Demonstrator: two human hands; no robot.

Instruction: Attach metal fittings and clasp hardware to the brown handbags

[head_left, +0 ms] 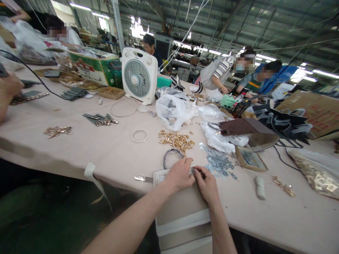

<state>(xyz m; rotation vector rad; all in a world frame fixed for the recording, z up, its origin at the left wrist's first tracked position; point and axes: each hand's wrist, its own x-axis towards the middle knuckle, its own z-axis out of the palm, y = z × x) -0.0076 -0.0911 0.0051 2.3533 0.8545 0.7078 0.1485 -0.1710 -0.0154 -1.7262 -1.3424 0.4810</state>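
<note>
A beige bag [182,208] with white edging hangs over the table's front edge towards me. My left hand [182,174] is closed on its upper edge with curled fingers. Close beside it, my right hand [206,181] pinches at the same edge; what lies between its fingertips is too small and hidden to name. Beyond my left hand rises a dark looped handle [169,157]. A strap with a metal tip [143,179] sticks out on the bag's left. Just past my hands lie a pile of gold metal fittings [176,140] and scattered thin grey metal plates [218,162].
A white fan [139,76] stands at the back. Plastic bags [173,111], a brown bag piece [238,127] and a small cardboard tray [251,160] lie ahead. Tape rolls [139,135] and a grey roll [260,188] rest on the table. Several people work around it.
</note>
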